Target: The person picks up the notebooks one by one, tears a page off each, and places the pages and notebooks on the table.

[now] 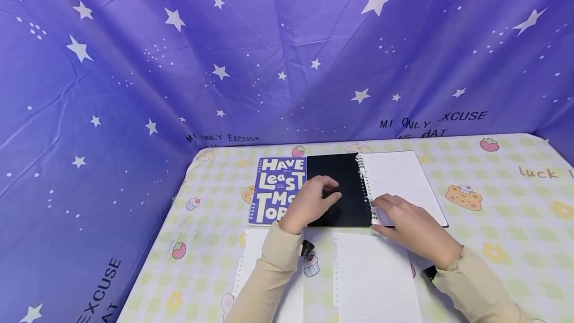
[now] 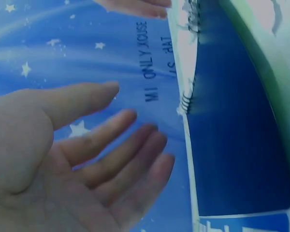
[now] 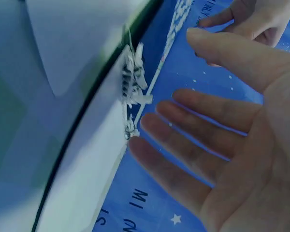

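Observation:
A spiral notebook lies spread on the table, its black cover (image 1: 334, 171) on the left and its lined white pages (image 1: 401, 173) on the right. White torn paper scraps (image 3: 139, 72) cling to the spiral rings in the right wrist view. Over the black cover hovers my left hand (image 1: 311, 201), fingers loosely bent and holding nothing. My right hand (image 1: 412, 226) is beside the lower end of the spiral (image 1: 370, 198), fingers spread; whether its fingertips touch the rings I cannot tell. In the right wrist view its palm and fingers are bare of any object.
A purple notebook cover with white lettering (image 1: 269, 188) adjoins the black cover on the left. Two stacks or sheets of loose hole-punched lined paper, the left paper (image 1: 253, 245) and right paper (image 1: 372, 283), lie nearer me. A starry purple curtain (image 1: 287, 64) hangs behind the checked tablecloth (image 1: 502, 223).

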Demonstrator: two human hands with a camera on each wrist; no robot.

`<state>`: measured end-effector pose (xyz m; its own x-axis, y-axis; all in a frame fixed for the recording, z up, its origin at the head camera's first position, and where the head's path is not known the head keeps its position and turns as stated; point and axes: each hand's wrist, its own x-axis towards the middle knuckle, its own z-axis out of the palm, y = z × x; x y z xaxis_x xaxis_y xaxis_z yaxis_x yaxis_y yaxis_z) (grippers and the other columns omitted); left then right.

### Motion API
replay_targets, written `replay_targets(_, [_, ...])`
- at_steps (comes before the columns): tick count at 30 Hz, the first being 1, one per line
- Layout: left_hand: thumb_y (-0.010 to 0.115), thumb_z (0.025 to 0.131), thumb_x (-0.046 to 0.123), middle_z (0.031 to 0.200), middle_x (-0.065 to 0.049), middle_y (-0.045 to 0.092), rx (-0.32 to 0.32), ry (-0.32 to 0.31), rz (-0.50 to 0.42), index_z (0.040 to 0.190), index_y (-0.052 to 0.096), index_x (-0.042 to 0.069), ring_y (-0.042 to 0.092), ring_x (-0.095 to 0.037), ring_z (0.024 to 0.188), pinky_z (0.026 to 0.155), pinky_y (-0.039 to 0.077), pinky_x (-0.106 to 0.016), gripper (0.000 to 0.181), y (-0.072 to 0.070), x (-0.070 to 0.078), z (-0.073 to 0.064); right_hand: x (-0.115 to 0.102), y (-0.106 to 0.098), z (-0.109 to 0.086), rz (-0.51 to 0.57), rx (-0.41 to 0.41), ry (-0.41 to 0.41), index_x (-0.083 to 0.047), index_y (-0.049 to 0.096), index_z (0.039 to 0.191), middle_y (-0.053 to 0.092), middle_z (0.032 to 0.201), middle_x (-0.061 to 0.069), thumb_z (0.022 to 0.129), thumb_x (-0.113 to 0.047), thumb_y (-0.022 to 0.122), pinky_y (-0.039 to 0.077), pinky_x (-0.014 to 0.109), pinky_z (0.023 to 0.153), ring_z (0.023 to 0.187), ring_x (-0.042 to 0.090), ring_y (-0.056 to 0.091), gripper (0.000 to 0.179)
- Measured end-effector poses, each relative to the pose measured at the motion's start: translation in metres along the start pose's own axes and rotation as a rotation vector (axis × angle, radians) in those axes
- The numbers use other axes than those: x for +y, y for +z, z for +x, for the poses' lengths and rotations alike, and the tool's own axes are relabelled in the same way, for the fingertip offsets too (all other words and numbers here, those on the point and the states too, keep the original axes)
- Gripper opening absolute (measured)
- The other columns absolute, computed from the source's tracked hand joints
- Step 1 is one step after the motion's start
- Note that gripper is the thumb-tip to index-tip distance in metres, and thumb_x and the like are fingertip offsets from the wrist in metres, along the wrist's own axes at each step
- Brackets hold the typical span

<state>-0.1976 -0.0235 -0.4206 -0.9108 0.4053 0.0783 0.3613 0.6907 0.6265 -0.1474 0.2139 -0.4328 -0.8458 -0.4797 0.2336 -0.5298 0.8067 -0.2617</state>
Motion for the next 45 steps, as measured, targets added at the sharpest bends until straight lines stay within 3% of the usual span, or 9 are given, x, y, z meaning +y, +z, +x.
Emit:
replay_targets(6, [0.063,0.098,0.026,0.144,-0.015,0.049,0.040,-0.163,-0.060,0.140,0.051,0.003,0.049,-0.029,0.133,0.111,0.042,-0.042,0.049,-0.002,-0.015,0.003,-0.005,0.013,0.006,-0.010,-0.028,0.004,0.005,0.063,0.120,0.063,0.120,0.019,0.082,-0.027,0.081,0.057,0.051,0.079,0.107,0.037,0.064,0.053])
replay_targets(12, [0.063,0.098,0.029,0.147,-0.020,0.044,0.028,-0.245,-0.085,0.144,0.046,-0.002,0.047,-0.031,0.133,0.113,0.040,-0.043,0.058,0.003,-0.025,0.007,-0.007,0.021,0.008,-0.052,-0.045,0.021,0.006,0.065,0.118,0.061,0.119,0.017,0.081,-0.026,0.082,0.058,0.048,0.073,0.107,0.035,0.064,0.052])
replay_targets(22, [0.062,0.098,0.028,0.145,-0.023,0.048,0.001,-0.250,-0.076,0.139,0.050,-0.007,0.050,-0.031,0.132,0.113,0.040,-0.041,0.055,0.006,-0.030,0.007,-0.010,0.030,0.009,-0.139,0.025,-0.009,0.005,0.068,0.108,0.062,0.109,0.013,0.075,-0.019,0.085,0.055,0.039,0.057,0.093,0.029,0.064,0.045])
replay_targets(36, [0.063,0.098,0.027,0.138,-0.019,0.055,0.030,-0.221,-0.039,0.133,0.057,-0.004,0.054,-0.030,0.129,0.108,0.045,-0.040,0.047,0.003,-0.035,0.010,-0.005,0.025,0.009,-0.122,0.032,-0.030,0.008,0.069,0.109,0.063,0.113,0.015,0.079,-0.020,0.082,0.057,0.042,0.059,0.098,0.031,0.066,0.043])
replay_targets(45, [0.062,0.099,0.025,0.135,-0.018,0.057,0.045,-0.234,-0.052,0.133,0.058,-0.003,0.058,-0.030,0.121,0.103,0.048,-0.040,0.045,0.001,-0.036,0.008,0.001,0.024,0.007,-0.096,0.036,-0.050,0.006,0.069,0.113,0.064,0.116,0.015,0.084,-0.024,0.080,0.058,0.045,0.067,0.100,0.032,0.068,0.043])
